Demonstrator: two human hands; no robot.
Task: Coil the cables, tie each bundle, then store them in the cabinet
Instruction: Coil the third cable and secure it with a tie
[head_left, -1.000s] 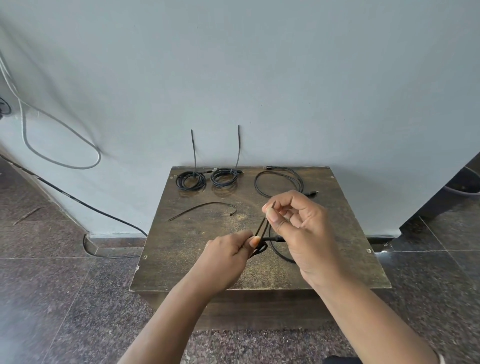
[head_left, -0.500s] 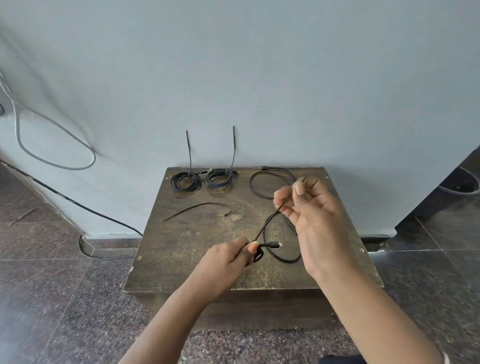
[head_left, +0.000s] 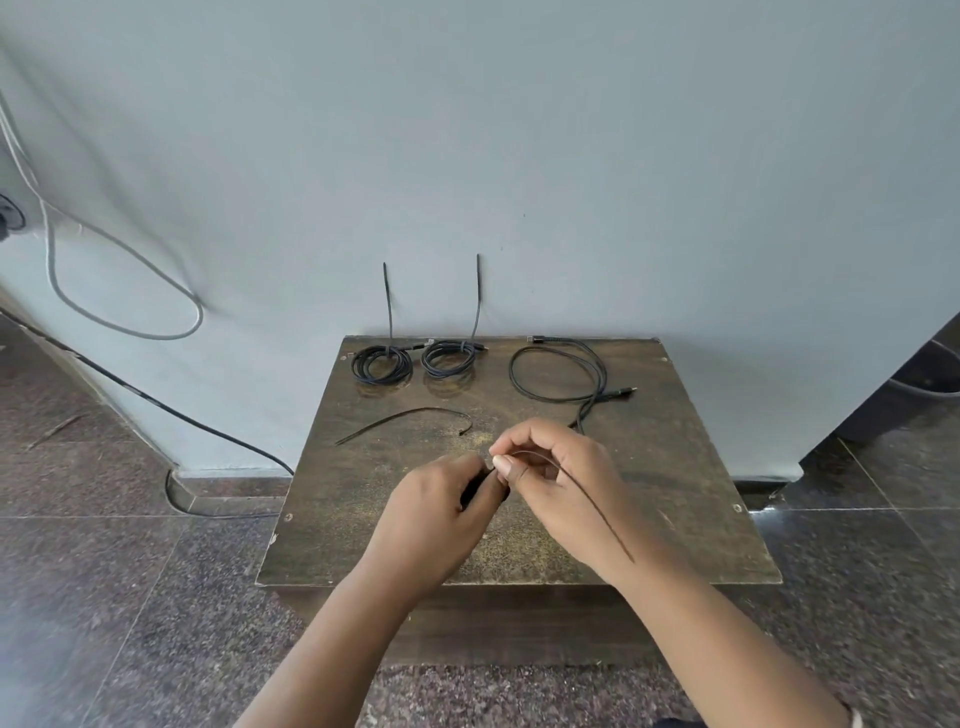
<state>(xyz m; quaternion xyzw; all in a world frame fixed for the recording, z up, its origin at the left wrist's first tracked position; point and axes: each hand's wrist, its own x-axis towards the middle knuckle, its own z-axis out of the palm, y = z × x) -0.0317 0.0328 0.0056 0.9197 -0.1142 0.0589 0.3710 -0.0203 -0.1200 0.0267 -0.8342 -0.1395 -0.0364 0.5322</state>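
Note:
Over the middle of the brown wooden table (head_left: 675, 467), my left hand (head_left: 436, 514) grips a small black cable bundle (head_left: 474, 491), mostly hidden by the fingers. My right hand (head_left: 561, 478) meets it from the right and pinches a thin dark cable tie (head_left: 597, 512) at the bundle. The tie's tail trails back over my right wrist. Two tied black coils (head_left: 382, 364) (head_left: 449, 358) lie at the table's back edge, their tie tails standing up against the wall. A loose black cable (head_left: 558, 371) lies looped at the back right. A spare tie (head_left: 405, 418) lies left of centre.
The table stands against a pale blue wall. A grey cable (head_left: 130, 291) hangs looped on the wall at the left, and a black cable (head_left: 156, 400) runs down to the stone floor. A dark opening (head_left: 914, 384) is at the right.
My right hand came down and left from near the loose cable to meet my left hand. The cable loop that lay between the hands is now gathered in my left hand.

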